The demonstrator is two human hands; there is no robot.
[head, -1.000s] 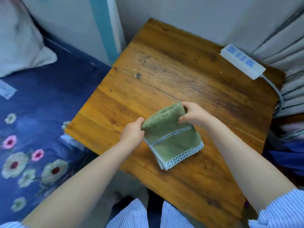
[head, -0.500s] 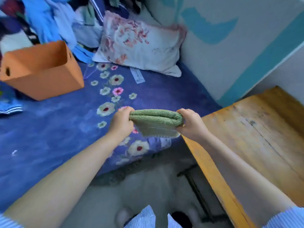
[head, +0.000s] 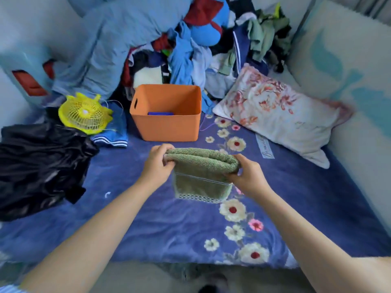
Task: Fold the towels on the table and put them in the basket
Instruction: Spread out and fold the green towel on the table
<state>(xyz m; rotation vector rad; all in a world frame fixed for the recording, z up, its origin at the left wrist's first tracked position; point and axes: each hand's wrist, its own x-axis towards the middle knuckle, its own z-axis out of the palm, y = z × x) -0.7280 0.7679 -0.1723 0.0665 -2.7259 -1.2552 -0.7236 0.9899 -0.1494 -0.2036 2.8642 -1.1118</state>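
Observation:
A folded green towel [head: 201,174] hangs in the air above the blue flowered bedspread [head: 148,218]. My left hand [head: 157,166] grips its left end and my right hand [head: 246,174] grips its right end, both along the folded top edge. The orange basket [head: 167,125] stands on the bed just beyond the towel, open side up. Something blue [head: 160,113] lies at its bottom. The table is out of view.
A yellow fan [head: 84,116] and a black garment [head: 40,166] lie left of the basket. A flowered pillow [head: 275,115] lies to the right against the wall. A heap of clothes [head: 190,43] rises behind the basket.
I have turned from the wooden table to the bed, carrying the folded towel in both hands. The basket now stands straight ahead, close behind the towel.

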